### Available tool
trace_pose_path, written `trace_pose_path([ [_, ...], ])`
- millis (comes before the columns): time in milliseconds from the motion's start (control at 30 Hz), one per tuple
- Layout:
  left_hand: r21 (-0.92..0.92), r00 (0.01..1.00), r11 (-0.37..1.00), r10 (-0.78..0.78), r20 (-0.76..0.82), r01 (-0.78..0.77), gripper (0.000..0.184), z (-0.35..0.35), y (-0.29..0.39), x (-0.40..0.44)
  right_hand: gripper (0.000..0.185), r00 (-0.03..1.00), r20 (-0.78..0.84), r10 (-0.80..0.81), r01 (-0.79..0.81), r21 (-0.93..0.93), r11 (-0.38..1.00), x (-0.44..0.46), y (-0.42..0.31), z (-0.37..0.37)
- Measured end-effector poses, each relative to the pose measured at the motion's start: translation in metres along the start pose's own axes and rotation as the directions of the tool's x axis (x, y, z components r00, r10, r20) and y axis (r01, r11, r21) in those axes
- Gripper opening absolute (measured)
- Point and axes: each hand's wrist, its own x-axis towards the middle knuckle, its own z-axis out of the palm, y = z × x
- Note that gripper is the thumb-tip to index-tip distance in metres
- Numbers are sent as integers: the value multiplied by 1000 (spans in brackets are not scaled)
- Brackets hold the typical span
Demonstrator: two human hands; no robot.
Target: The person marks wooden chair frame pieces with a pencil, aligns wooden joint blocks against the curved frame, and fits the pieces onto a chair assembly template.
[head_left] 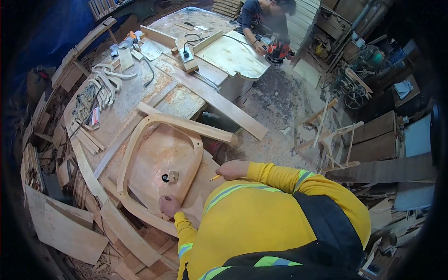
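A curved wooden frame [123,172] lies on the workbench around a pale wooden panel [149,151]. My left hand [169,206] is closed at the near edge of the panel, beside the inner rim of the frame; what its fingers hold, if anything, is hidden. Above it, a small wood block [173,177] rests on the panel next to a dark round hole [165,178]. My right hand [233,170] is closed on a yellow pencil [215,178], whose tip points left toward the frame.
Across the bench, a person [268,21] leans over a red power tool [279,52] at a pale board [233,53]. Long planks [224,107], a power strip [186,55] and curved wood pieces [106,84] lie about. A wooden trestle [329,133] stands right.
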Motion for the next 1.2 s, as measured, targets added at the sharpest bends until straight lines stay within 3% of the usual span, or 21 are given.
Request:
trace_pose_path([
  [300, -64, 1000, 998, -7, -10, 6, 14, -3, 4, -1, 21, 999, -12, -39, 39, -10, 999, 1, 3, 0],
  [1200, -16, 999, 1000, -3, -35, 3, 12, 1, 3, -2, 22, 999, 2, -45, 45, -34, 998, 6, 10, 7],
])
